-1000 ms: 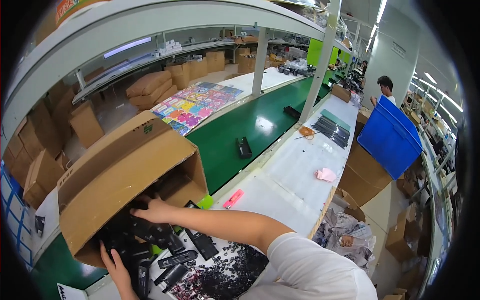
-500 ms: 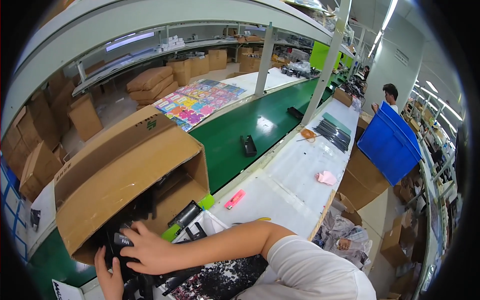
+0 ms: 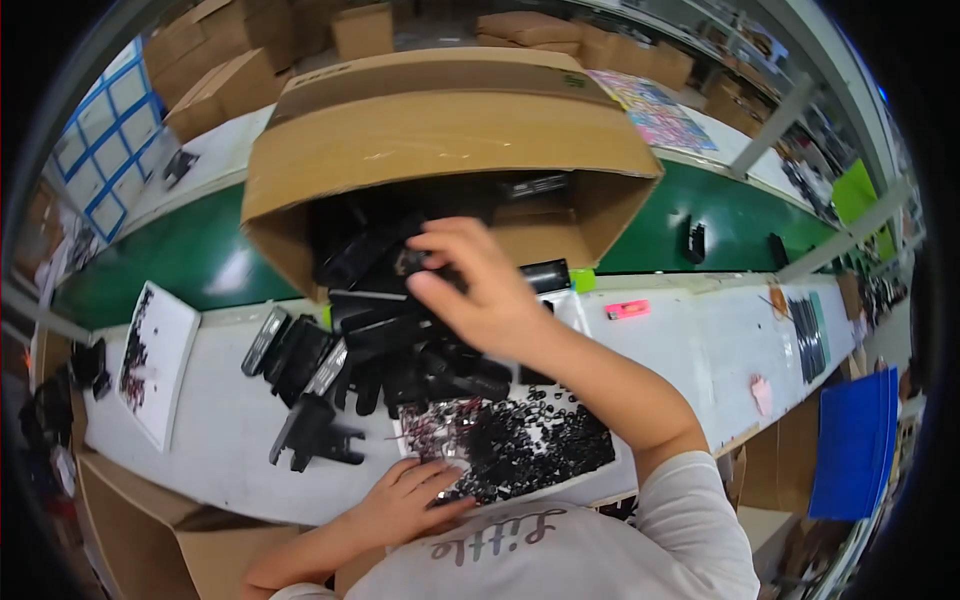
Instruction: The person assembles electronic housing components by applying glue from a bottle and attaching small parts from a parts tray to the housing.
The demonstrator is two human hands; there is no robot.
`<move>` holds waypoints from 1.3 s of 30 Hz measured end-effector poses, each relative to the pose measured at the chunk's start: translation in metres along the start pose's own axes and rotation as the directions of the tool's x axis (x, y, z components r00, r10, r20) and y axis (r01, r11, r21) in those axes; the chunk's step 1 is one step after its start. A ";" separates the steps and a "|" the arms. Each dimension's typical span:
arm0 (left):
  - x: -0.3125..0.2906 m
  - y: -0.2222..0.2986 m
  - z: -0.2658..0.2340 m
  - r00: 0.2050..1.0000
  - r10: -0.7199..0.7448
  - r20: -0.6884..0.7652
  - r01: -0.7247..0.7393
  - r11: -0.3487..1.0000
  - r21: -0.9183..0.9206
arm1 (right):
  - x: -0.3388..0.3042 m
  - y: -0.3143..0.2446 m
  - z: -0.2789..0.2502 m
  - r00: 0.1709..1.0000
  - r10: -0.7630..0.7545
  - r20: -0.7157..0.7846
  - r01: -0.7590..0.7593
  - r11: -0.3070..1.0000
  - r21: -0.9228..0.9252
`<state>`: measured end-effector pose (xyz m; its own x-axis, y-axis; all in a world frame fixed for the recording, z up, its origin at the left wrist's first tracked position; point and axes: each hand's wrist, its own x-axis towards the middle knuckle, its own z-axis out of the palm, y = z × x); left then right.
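My right hand (image 3: pixel 478 290) reaches to the mouth of a large cardboard box (image 3: pixel 450 140) lying on its side. Its thumb and fingers are curled around the end of a black plastic part (image 3: pixel 365 255), whose far portion blends into the dark pile inside. Open, with fingers spread, my left hand (image 3: pixel 420 495) rests at the near left edge of a white tray (image 3: pixel 605 455) of small black pieces and red bits. Between my hands and the box, black plastic housings (image 3: pixel 400 335) lie heaped, several spilling left onto the white table (image 3: pixel 230 430).
A white board (image 3: pixel 175 375) with small dark bits lies at the left. Behind the table runs a green conveyor belt (image 3: pixel 215 250), carrying a black housing (image 3: pixel 694 240) at the right. A pink lighter-shaped item (image 3: pixel 628 310), black strips (image 3: pixel 808 335) and a blue crate (image 3: pixel 855 445) are also rightward.
The view has swung left and down. My left hand has left the box opening and now lies by the tray. My right hand is still at the box, raised above the heap.
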<state>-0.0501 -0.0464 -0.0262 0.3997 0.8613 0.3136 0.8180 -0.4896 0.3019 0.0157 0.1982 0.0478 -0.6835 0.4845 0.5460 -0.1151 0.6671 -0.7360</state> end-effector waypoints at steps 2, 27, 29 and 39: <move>-0.017 -0.009 0.014 0.996 -0.081 -0.033 0.074 0.985 -0.156 | -0.009 0.011 0.000 0.997 0.063 0.037 -0.064 0.997 0.030; -0.127 0.007 -0.013 0.087 -0.860 -0.504 0.975 0.177 -0.133 | -0.065 -0.001 0.002 0.903 0.189 0.386 -0.005 0.903 -0.430; -0.122 -0.002 -0.015 0.072 -0.857 -0.510 0.947 0.219 -0.234 | -0.061 0.007 0.009 0.927 0.109 0.359 0.036 0.927 -0.374; -0.086 -0.095 -0.010 -0.015 -0.807 -0.590 0.726 0.397 -0.562 | -0.030 0.001 0.056 0.940 -0.013 0.342 0.111 0.957 -0.268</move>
<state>-0.1662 -0.0755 -0.0729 -0.9103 0.3021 0.2831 0.3829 0.3542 0.8532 -0.0047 0.1530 0.0083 -0.8872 0.2531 0.3858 0.0074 0.8439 -0.5365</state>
